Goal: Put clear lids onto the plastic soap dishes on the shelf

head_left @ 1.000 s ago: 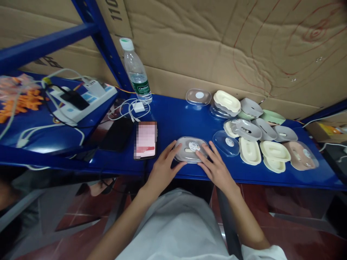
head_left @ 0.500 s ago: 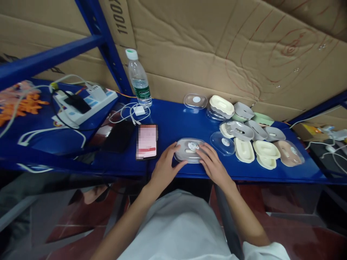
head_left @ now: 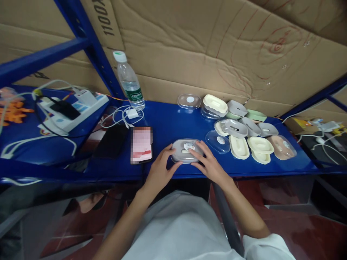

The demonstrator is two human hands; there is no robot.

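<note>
A grey oval dish with a clear lid and a round white sticker lies flat on the blue table, near its front edge. My left hand grips the dish's left side between thumb and fingers. On the right side, my right hand holds it too, with one finger reaching over the lid near the sticker. Just to the right lies a loose clear lid with its own sticker.
Cream trays, grey trays and a brown lidded dish spread over the right. A phone, a water bottle, a white cable and a power strip stand left. Cardboard lines the back.
The camera view has shifted, so the scene sits a little further left. Fingers of my right hand have moved slightly on the lid. Both hands still hold the dish.
</note>
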